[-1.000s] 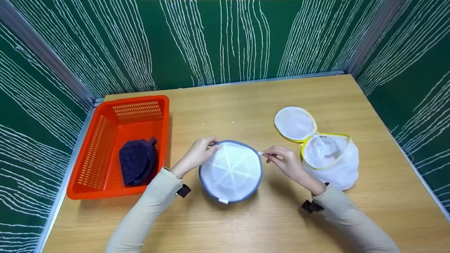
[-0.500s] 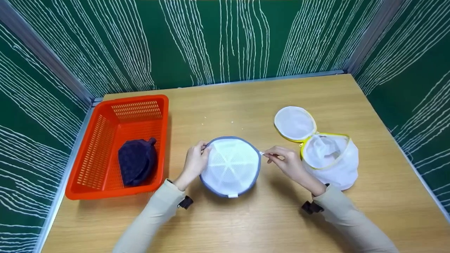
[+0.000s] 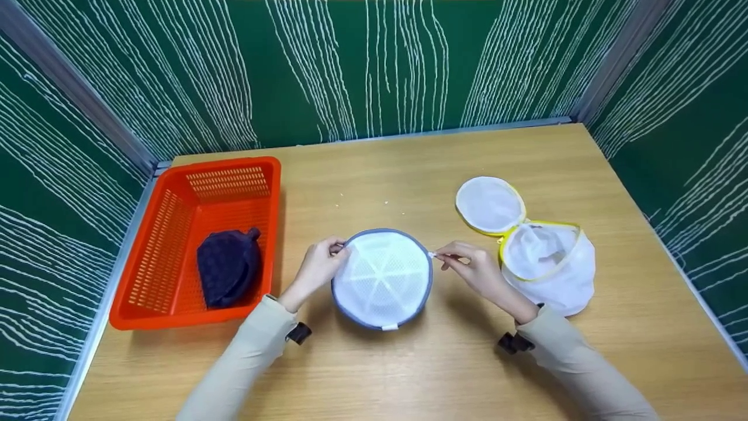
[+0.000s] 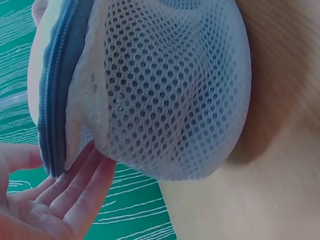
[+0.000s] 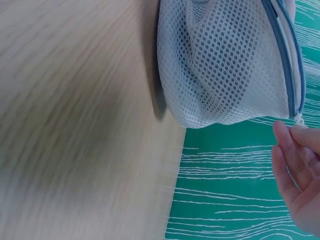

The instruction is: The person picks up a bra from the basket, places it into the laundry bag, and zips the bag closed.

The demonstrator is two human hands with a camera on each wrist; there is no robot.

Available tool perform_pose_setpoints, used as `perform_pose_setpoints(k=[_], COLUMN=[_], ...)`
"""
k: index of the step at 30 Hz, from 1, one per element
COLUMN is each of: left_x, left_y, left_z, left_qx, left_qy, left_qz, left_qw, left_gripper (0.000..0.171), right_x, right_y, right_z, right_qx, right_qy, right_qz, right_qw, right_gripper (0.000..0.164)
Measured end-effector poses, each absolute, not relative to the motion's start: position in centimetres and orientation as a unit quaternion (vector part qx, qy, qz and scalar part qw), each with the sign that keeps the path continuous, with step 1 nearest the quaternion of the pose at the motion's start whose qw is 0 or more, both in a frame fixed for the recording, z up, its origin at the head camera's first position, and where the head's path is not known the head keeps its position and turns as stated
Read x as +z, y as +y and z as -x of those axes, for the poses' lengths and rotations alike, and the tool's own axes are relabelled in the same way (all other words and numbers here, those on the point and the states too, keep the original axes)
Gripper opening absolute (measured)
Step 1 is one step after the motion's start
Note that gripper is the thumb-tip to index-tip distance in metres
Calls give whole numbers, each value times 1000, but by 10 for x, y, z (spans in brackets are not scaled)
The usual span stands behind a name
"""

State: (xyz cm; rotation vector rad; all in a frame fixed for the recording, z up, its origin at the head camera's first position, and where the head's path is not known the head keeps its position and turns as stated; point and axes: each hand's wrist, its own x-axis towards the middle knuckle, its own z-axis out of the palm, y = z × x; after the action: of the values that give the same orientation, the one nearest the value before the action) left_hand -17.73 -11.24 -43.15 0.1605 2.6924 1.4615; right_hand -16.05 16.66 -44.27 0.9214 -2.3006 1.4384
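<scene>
Midway between the left and right edges of the table (image 3: 380,383): white mesh bag (image 3: 383,278), round lid upward, well apart from the back edge; contact beneath impossible to tell.
Left hand (image 3: 321,262): pinching the blue zip band (image 4: 54,90) at the bag's far left, thumb on one side, fingers beneath.
Right hand (image 3: 476,266): thumb and forefinger together on the white zip pull (image 3: 432,255) at the bag's far right; remaining fingers loose, apart from the bag.
Mesh wall (image 4: 165,90): folded and slack, so probably light, soft and easily dented; honeycomb texture likely grippy rather than slippery, more prone to snagging than breaking.
Zip band: apparently the stiffest part, hence the best hold for steadying the cloth; slim pull best taken between two fingertips.
</scene>
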Motion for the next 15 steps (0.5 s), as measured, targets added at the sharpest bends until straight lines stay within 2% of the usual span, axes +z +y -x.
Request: perform_pose_setpoints(k=[10, 15], left_x=[-417, -404], left_y=[-107, -100], left_z=[191, 200], left_qx=[396, 354], left_qy=[912, 926], left_qz=[-85, -89], left_qw=[64, 98], left_gripper=[30, 33], right_x=[-442, -442], right_y=[165, 165], right_z=[163, 163], right_qx=[492, 494], right_qy=[-792, -792], right_qz=[-329, -326], right_qw=[153, 152], right_gripper=[15, 15])
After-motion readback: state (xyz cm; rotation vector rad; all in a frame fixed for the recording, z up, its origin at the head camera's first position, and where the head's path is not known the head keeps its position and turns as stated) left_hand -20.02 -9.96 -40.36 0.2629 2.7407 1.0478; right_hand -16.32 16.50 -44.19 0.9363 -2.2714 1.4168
